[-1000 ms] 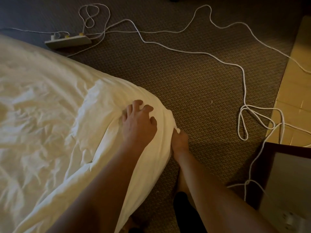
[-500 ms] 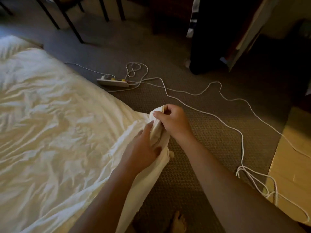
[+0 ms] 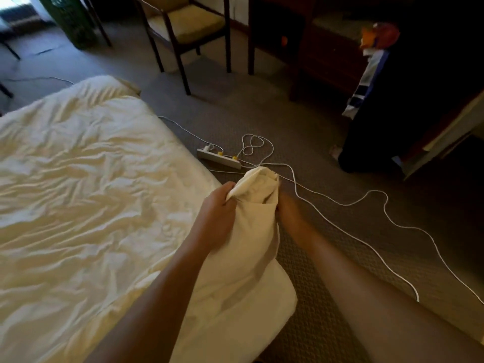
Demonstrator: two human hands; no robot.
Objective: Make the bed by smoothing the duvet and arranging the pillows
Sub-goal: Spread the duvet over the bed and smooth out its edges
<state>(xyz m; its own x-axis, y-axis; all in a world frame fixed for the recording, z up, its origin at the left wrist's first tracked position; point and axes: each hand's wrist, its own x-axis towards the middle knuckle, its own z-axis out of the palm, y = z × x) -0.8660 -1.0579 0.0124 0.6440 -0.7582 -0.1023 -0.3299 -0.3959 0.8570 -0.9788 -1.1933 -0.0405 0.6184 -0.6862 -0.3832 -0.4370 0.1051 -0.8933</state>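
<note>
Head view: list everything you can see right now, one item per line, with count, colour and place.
duvet: one, cream, wrinkled, spread over the bed on the left; its near corner is lifted in both hands
power strip: one, white with yellow plugs, on the carpet beside the bed
cables: several, white, looping across the carpet to the right
chair: one, dark frame with pale seat, top centre
desk: one, dark wood, top right
carpet: grey-brown, patterned, around the bed
curtain: one, green, top left
left hand: grip on the duvet corner
right hand: at the corner's right side, fingers hidden behind the fabric
</note>
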